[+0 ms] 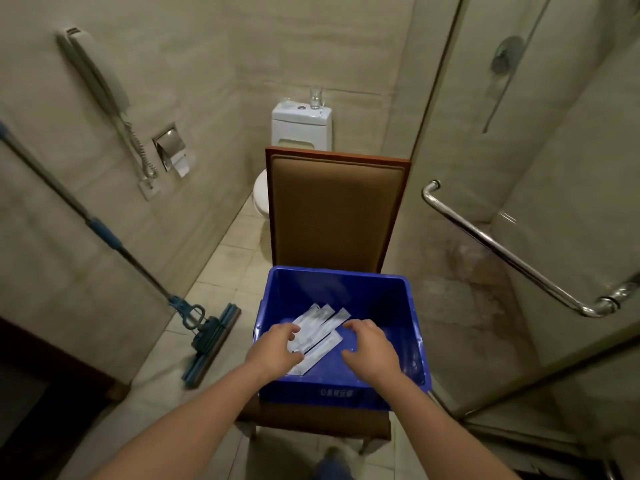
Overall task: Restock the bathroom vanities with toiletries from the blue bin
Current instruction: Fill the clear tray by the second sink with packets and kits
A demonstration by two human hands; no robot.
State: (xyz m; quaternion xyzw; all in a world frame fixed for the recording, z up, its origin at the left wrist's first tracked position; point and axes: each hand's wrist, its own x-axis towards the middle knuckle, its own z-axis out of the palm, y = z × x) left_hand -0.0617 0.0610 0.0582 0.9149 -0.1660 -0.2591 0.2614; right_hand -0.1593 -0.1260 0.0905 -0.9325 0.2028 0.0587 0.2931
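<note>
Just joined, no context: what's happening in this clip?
A person reaches both hands into a blue bin sitting on a chair in a bathroom. The left hand rests on the white packets at the bin's bottom; the right hand hovers beside them, holding nothing. Whether the left has gripped one is unclear.

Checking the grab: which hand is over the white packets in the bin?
The left hand, fingers over the packets; the right hand hovers beside them.
</note>
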